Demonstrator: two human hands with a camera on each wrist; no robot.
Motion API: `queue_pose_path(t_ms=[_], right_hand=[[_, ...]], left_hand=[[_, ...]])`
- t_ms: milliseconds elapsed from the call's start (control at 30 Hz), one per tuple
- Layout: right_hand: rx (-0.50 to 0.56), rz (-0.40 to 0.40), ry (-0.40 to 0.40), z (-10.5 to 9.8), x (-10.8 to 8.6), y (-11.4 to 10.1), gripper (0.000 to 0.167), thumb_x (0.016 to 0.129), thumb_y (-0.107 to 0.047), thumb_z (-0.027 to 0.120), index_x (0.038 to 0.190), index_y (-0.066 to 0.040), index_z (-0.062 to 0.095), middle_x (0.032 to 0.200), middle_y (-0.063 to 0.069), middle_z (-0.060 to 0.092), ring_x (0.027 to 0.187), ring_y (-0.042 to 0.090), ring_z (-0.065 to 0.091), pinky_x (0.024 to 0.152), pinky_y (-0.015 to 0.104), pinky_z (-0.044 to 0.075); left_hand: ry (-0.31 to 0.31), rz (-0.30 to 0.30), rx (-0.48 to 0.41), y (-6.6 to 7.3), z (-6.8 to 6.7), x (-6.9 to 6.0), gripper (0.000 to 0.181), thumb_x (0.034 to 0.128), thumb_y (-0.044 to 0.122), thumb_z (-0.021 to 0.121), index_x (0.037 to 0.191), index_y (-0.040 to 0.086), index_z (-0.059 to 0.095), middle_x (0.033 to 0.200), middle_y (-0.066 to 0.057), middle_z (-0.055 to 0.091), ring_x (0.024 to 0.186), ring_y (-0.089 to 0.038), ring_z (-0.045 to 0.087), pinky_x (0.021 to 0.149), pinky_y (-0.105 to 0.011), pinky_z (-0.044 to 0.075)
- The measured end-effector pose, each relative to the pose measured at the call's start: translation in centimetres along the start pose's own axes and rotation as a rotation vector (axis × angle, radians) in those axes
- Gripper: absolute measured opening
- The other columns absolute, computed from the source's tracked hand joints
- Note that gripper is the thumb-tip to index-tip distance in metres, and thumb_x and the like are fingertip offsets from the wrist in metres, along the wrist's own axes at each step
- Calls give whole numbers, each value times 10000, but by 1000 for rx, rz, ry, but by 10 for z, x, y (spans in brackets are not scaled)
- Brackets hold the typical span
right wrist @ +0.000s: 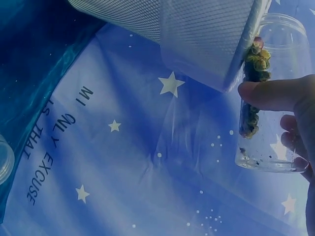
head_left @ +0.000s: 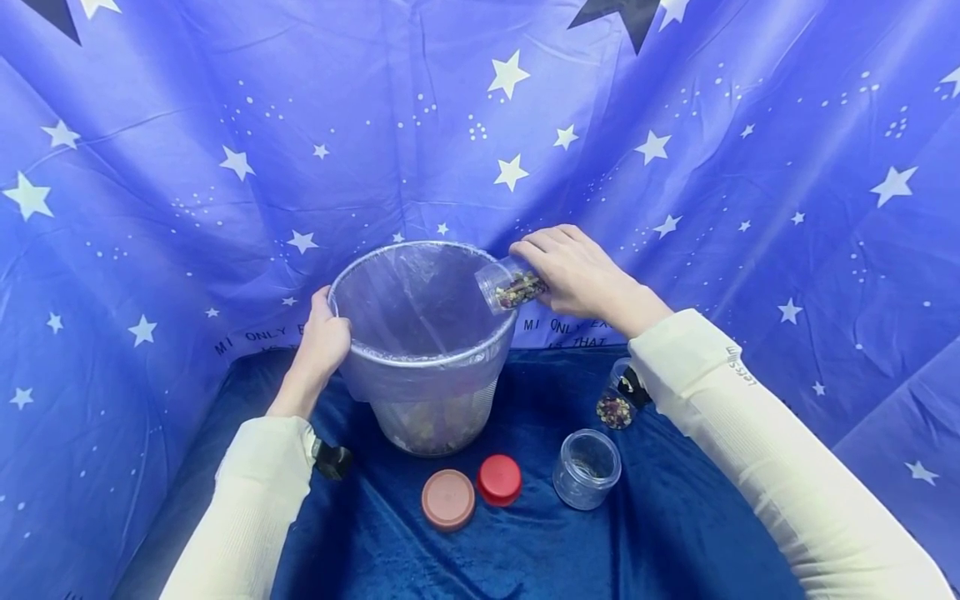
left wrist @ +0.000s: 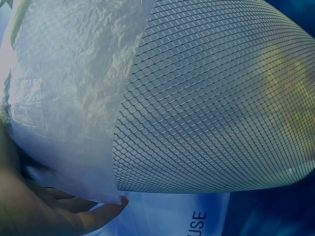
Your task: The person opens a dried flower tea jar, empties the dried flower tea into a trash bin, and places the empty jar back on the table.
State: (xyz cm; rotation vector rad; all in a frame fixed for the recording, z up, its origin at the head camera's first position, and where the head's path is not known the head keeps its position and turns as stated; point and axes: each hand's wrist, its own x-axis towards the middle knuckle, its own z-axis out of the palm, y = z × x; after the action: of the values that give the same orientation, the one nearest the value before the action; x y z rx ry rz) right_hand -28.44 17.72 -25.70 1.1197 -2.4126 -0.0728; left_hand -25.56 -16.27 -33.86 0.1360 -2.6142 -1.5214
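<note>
A mesh bin (head_left: 431,421) lined with a clear plastic bag stands on the blue cloth. My left hand (head_left: 324,340) grips its left rim, thumb near the rim; the left wrist view shows the fingers (left wrist: 93,216) against the bag's outside. In my right hand (head_left: 573,271) is a clear jar (head_left: 495,287), tilted nearly flat, its mouth over the bin's right rim. Dried flower buds (right wrist: 258,61) lie along the jar's lower side in the right wrist view, some close to its mouth. Something yellowish shows through the mesh (left wrist: 285,88) low in the bin.
A second jar with dried pieces (head_left: 615,410) stands partly behind the right wrist. Nearer are a clear jar (head_left: 587,471), a red lid (head_left: 499,480) and a pinkish lid (head_left: 447,500). A starry curtain (head_left: 405,125) hangs behind the bin.
</note>
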Motion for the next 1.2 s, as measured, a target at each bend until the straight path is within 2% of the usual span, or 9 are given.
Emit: queue_pose_path(t_ms=[467,767,967,1200], right_hand=[[-30,-39,34,4,-1,-3,623,685,5,746,1280,-19,562,1240,177,618,1202,382,549,1105,504,381],[-70,-99,82,7,3,-3,519,739,63,646,1248,-14,575,1203,187,624,1194,398,549,1121,514,372],[-38,-81,83,8,2,-4,528,735,58,663,1251,-5,571,1204,183,627,1194,392,553,1116,514,377],[-31,-67,69,8,1,-4,561,720,50,687,1265,-7,569,1230,182,621,1219,391,541,1137,514,355]], left_hand=[[2,-1,-7,-1,0,1,724,873,31,331,1556,-2,93,1597,-250,238,1484,-383,243,1231,-508,182],[-6,3,-13,0,0,1,721,880,24,326,1558,-2,81,1600,-250,232,1484,-385,241,1230,-516,180],[-4,20,-23,-1,1,2,725,866,15,325,1551,-19,90,1586,-265,250,1471,-388,262,1226,-518,189],[3,13,-7,-1,0,1,723,867,26,328,1553,-10,100,1589,-255,251,1475,-386,260,1226,-516,193]])
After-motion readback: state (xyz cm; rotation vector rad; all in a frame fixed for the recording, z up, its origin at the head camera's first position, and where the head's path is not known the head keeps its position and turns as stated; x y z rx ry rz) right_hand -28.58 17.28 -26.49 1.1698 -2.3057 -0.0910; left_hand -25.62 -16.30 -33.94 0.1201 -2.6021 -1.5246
